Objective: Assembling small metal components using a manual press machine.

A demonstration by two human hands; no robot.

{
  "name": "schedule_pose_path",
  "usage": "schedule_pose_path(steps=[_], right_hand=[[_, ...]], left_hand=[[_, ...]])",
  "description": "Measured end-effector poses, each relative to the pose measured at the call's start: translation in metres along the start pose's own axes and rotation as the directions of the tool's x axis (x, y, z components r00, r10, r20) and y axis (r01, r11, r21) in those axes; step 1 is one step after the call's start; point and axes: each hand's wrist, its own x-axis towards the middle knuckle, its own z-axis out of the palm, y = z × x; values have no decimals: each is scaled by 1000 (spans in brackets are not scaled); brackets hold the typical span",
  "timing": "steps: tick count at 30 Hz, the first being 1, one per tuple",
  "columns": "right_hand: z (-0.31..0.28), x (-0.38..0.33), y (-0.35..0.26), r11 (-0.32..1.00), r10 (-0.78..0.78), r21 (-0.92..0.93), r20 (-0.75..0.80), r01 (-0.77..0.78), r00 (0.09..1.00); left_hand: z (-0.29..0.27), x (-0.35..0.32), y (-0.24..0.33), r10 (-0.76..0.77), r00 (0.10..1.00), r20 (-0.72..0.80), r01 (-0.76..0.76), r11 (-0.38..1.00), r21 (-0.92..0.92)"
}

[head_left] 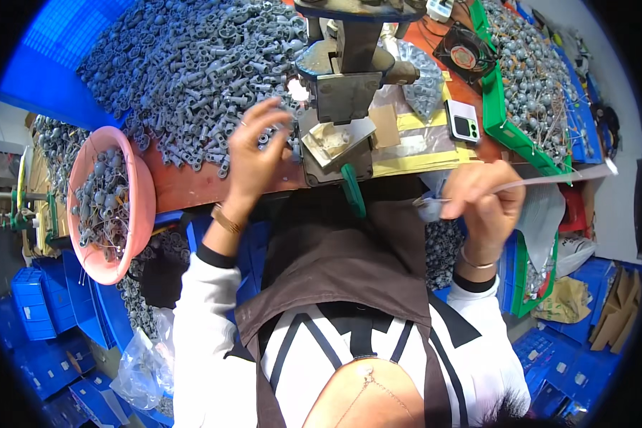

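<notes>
a reddish-brown, flat-topped bench (175, 187) crosses the room, its front edge bowed by the lens. along the right runs a plain off-white surface (624, 132), seemingly a wall. blue rectangular plastic crates (33, 305) crowd the lower left, and flat brown cardboard pieces (615, 310) stand at the lower right. bright light makes a small white glare (297, 90) above the bench.

The camera, worn on the head, looks down from close above the left hand (251, 157), the right hand (486, 200) and the brown apron (335, 264). Its wide, round view reaches from the red workbench (185, 187) at the top to blue bins (32, 303) at the lower sides.
</notes>
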Motion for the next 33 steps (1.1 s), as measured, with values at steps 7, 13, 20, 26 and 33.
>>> schedule_pose_path(steps=[7, 13, 20, 26, 33], right_hand=[[42, -19, 13, 939, 281, 218, -44, -265, 959], [63, 3, 25, 902, 304, 233, 254, -363, 918], [90, 12, 38, 684, 503, 347, 412, -641, 760], [96, 5, 67, 632, 554, 318, 453, -707, 699], [101, 9, 84, 556, 636, 386, 373, -736, 676]], left_hand=[[56, -22, 13, 88, 994, 63, -90, 996, 21], [52, -26, 16, 9, 989, 150, -11, 1000, 10], [-5, 33, -33, 241, 940, 241, -336, 776, 535], [-3, 67, -38, 52, 829, 556, -489, 549, 678], [-7, 60, -63, 143, 918, 371, -378, 602, 703]])
